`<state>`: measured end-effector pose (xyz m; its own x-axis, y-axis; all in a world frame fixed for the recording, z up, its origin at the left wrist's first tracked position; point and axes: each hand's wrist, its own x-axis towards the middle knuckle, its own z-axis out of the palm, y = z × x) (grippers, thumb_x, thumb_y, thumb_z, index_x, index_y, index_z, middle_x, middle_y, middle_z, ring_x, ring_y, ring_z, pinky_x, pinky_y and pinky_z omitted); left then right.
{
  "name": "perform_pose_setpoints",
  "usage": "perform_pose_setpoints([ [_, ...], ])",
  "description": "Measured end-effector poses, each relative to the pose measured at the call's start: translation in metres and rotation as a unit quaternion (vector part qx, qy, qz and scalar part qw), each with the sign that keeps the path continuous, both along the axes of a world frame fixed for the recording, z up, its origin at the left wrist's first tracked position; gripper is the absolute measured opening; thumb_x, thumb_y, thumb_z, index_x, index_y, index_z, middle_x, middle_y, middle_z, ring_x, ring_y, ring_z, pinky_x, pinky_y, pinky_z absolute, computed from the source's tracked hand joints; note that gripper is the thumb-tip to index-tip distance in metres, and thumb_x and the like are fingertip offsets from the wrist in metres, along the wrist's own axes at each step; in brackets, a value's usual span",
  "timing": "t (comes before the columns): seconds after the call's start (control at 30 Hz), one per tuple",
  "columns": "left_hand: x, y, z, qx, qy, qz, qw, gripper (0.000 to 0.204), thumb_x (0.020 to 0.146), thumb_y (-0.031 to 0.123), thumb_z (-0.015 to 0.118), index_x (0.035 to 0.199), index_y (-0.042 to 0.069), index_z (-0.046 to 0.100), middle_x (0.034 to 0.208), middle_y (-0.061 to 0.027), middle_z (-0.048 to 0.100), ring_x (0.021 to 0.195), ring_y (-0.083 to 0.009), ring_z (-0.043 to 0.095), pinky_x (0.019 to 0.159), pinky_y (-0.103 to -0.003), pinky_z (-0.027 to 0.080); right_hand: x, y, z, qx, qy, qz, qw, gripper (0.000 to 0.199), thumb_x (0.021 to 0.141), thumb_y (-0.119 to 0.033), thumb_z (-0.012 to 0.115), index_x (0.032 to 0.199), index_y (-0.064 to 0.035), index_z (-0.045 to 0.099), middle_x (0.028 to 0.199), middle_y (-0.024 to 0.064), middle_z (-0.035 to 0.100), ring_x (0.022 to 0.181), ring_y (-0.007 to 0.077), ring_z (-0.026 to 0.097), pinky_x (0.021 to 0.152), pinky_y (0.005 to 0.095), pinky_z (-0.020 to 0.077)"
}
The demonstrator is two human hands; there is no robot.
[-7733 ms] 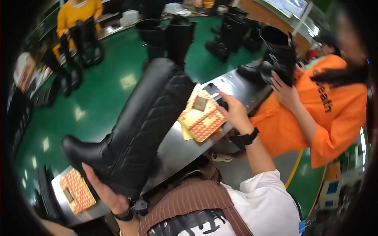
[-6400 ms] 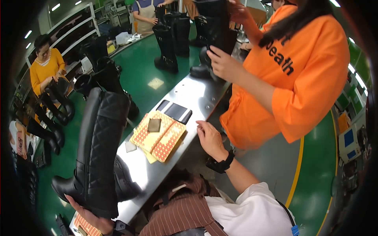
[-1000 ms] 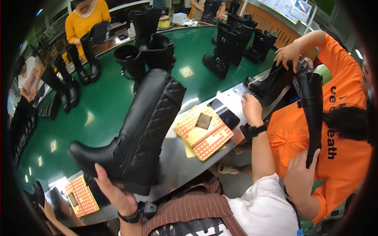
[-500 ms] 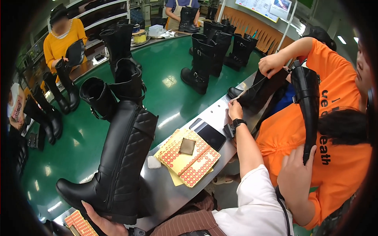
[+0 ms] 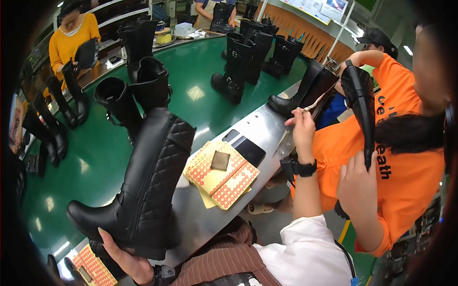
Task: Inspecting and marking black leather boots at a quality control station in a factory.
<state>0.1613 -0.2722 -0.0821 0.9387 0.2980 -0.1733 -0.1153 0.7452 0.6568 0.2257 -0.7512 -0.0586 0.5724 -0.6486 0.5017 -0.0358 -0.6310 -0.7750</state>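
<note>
My left hand (image 5: 128,260) grips a tall black boot (image 5: 140,190) round the foot, thumb along its near side; the other fingers are hidden beneath it. The boot has a quilted back panel and a long side zip, and it leans with its shaft to the upper right. My right hand (image 5: 304,128) is stretched out to the far right, its fingers bent together at the end of a thin pale strip (image 5: 315,102). Just beyond stands another black boot (image 5: 305,90), its shaft tilted towards the co-worker in orange. My right fingertips are small and partly blurred.
Stacked yellow sheets with red round stickers (image 5: 224,183) carry a dark square block (image 5: 220,160); a phone (image 5: 245,150) lies beside them. More black boots (image 5: 234,66) stand on the green table (image 5: 191,114). The co-worker's hand (image 5: 358,183) holds a tapered black piece (image 5: 360,100) close by.
My right hand has moved right, away from the far boot's foot, and turned more upright. The co-worker's far hand has drawn back behind the black piece. My left hand keeps its grip.
</note>
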Motion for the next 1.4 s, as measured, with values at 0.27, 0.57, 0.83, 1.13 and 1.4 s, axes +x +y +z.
perform_pose_setpoints([
  [0.27, -0.018, 0.008, 0.002, 0.058, 0.003, 0.004, 0.998, 0.052, 0.096, 0.038, 0.060, 0.132, 0.002, 0.053, 0.130, -0.0106, 0.061, 0.113, -0.0213, 0.062, 0.100, -0.033, 0.048, -0.052, 0.033, -0.010, 0.113, -0.102, 0.093, 0.984, 0.028, 0.106, -0.029, 0.045, 0.103, -0.0038, 0.056, 0.068, 0.0023, 0.061, 0.042, 0.0031, 0.038, 0.040, 0.0193, 0.0297],
  [0.57, -0.027, 0.007, -0.002, -0.019, -0.052, -0.022, 0.998, 0.054, 0.098, 0.037, 0.058, 0.138, 0.002, 0.048, 0.138, -0.0132, 0.055, 0.120, -0.0273, 0.058, 0.107, -0.041, 0.045, -0.086, 0.086, -0.049, -0.077, 0.109, -0.049, 0.990, 0.042, 0.092, -0.019, 0.063, 0.126, 0.0018, 0.049, 0.068, 0.0140, 0.066, 0.065, 0.0289, 0.067, 0.058, 0.0401, 0.0480],
  [0.83, -0.027, 0.005, -0.005, -0.044, -0.072, -0.044, 0.995, 0.054, 0.097, 0.038, 0.060, 0.138, 0.005, 0.049, 0.135, -0.0121, 0.058, 0.119, -0.0270, 0.059, 0.107, -0.042, 0.044, -0.121, 0.141, -0.004, -0.012, 0.179, 0.192, 0.965, 0.021, 0.096, -0.019, 0.059, 0.106, -0.0016, 0.063, 0.060, 0.0089, 0.063, 0.048, 0.0160, 0.060, 0.049, 0.0292, 0.0459],
  [1.13, -0.033, 0.026, -0.007, 0.031, -0.060, 0.069, 0.995, 0.052, 0.097, 0.038, 0.059, 0.137, 0.006, 0.048, 0.134, -0.0090, 0.058, 0.118, -0.0238, 0.058, 0.106, -0.040, 0.044, -0.031, 0.209, -0.088, 0.149, 0.189, 0.391, 0.888, 0.025, 0.095, -0.019, 0.060, 0.112, -0.0033, 0.051, 0.103, 0.0141, 0.063, 0.071, 0.0249, 0.066, 0.067, 0.0332, 0.0526],
  [1.4, -0.035, 0.027, -0.011, 0.038, -0.059, 0.068, 0.995, 0.054, 0.096, 0.040, 0.060, 0.136, 0.006, 0.048, 0.131, -0.0093, 0.059, 0.116, -0.0235, 0.059, 0.103, -0.039, 0.045, -0.033, 0.218, -0.117, -0.326, 0.220, 0.170, 0.904, 0.043, 0.068, -0.030, 0.084, 0.094, -0.0090, 0.056, 0.092, 0.0102, 0.054, 0.077, 0.0280, 0.062, 0.069, 0.0391, 0.0477],
])
